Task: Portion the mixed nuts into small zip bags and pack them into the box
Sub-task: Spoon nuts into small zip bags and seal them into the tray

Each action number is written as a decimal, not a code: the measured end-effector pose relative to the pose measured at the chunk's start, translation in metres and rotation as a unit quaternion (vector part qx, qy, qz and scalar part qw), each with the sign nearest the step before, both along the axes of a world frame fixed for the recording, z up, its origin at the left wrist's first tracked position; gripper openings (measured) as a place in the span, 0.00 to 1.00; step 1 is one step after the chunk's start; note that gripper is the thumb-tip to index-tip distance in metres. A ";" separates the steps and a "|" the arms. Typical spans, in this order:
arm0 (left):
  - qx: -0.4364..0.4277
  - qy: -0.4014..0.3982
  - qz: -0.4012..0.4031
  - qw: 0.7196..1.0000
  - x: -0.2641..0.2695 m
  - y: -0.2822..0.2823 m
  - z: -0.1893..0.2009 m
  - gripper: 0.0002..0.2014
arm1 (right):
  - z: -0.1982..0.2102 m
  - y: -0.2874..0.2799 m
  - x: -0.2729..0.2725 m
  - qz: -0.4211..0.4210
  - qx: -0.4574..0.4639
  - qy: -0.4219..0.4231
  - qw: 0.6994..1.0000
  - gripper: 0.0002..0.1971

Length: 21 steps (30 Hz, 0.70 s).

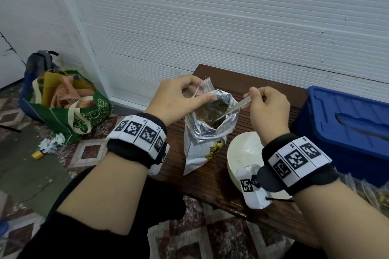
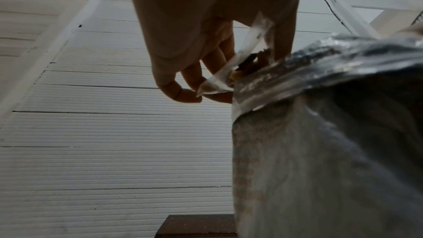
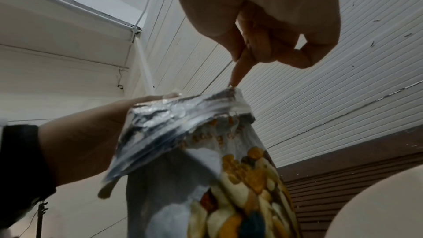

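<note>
A big foil bag of mixed nuts (image 1: 207,139) stands open on the dark wooden bench (image 1: 271,99). Above its mouth my left hand (image 1: 200,91) pinches a small clear zip bag (image 1: 205,86) between thumb and fingers. In the left wrist view that zip bag (image 2: 215,84) holds a few nuts. My right hand (image 1: 253,95) grips the handle of a silvery spoon (image 1: 237,107), whose bowl end dips into the foil bag and is hidden among the nuts. The right wrist view shows the foil bag (image 3: 183,115) from below, under my curled right hand (image 3: 251,55).
A white bowl (image 1: 242,153) stands on the bench near my right wrist. A blue box with its lid on (image 1: 347,128) is at the right, with filled zip bags (image 1: 376,193) in front of it. On the floor at left sit a green shopping bag (image 1: 84,115) and a backpack (image 1: 40,63).
</note>
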<state>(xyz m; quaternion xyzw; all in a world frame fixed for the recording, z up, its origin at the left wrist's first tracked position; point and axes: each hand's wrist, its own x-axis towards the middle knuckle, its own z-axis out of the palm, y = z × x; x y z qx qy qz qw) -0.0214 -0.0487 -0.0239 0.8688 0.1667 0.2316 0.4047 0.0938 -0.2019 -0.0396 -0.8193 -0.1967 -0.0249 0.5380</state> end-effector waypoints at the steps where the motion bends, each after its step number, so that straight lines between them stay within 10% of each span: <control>1: -0.001 0.002 0.003 1.000 -0.001 0.001 0.001 0.11 | 0.001 0.000 0.001 -0.010 0.003 0.006 1.000 0.15; 21: 0.050 0.075 -0.003 0.996 -0.010 0.012 0.003 0.13 | 0.056 -0.015 0.034 -0.094 0.047 -0.001 0.994 0.14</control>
